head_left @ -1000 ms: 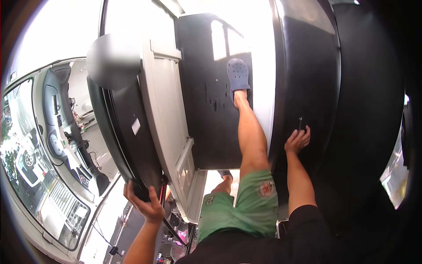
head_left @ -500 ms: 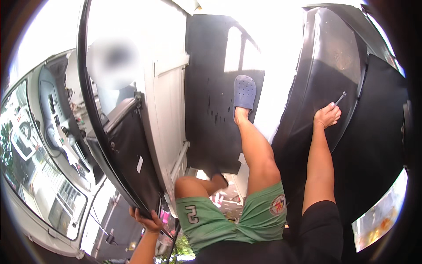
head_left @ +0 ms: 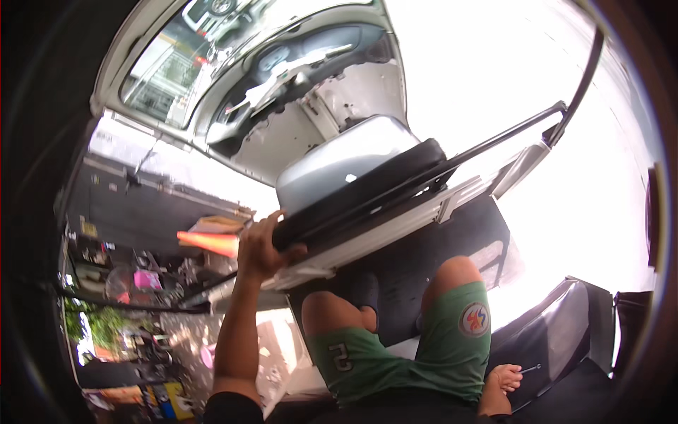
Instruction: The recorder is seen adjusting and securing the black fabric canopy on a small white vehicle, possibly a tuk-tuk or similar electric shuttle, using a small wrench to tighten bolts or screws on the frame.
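Note:
My left hand (head_left: 261,249) is wrapped round the near end of a long black padded panel (head_left: 367,185), which looks like a seat back and runs along a white ribbed partition (head_left: 462,200). Low on the right, my right hand (head_left: 506,379) is closed on a thin metal wrench (head_left: 532,368). The wrench's small end sticks out past the fingers, just over a black padded seat (head_left: 547,338). Most of the wrench's handle is hidden in the fist.
Ahead lie the vehicle's dashboard (head_left: 282,67) and windshield (head_left: 169,74). A grey rounded cover (head_left: 346,161) stands behind the panel. A dark floor mat (head_left: 459,237) lies beyond my knees. Outside on the left are an orange cone (head_left: 212,242) and a pink item (head_left: 147,280).
My view has swung left, so the dashboard now lies ahead. My left hand still grips the panel's end. The right hand, with the wrench, sits lower and closer to my body.

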Tool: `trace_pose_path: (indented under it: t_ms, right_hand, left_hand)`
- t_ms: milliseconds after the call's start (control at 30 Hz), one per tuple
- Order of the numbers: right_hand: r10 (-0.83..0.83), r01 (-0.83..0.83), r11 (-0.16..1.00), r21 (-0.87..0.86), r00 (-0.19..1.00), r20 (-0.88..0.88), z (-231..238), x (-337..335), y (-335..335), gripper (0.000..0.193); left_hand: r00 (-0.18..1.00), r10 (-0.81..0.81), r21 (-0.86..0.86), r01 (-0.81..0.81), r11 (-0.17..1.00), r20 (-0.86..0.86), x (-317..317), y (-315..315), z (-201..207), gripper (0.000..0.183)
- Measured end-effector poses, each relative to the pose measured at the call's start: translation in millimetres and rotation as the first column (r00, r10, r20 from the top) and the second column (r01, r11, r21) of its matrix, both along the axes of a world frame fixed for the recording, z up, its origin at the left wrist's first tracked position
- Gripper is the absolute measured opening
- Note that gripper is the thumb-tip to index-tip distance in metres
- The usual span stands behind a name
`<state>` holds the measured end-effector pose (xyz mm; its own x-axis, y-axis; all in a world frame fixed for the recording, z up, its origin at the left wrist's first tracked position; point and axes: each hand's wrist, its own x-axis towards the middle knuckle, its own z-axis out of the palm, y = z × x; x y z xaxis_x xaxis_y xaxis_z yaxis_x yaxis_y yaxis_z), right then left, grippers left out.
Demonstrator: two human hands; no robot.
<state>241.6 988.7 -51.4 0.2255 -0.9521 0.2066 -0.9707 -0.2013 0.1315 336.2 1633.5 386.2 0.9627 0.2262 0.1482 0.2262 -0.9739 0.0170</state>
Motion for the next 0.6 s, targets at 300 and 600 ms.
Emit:
trace_pose_path:
  t_ms: [300,600]
  right_hand:
    - [-0.059,0.040,0.994,0.098,0.979,0.196,7.2,32.7,19.6,0.060]
    - [0.097,-0.257,0.912,0.319,0.892,0.442,26.1,20.9,-12.8,0.042]
  left_hand:
    - [0.936,0.352,0.002,-0.352,0.936,0.026,-5.9,-17.3,1.1,0.092]
    - [0.934,0.353,0.034,-0.355,0.934,0.053,0.9,-18.7,-13.7,0.090]
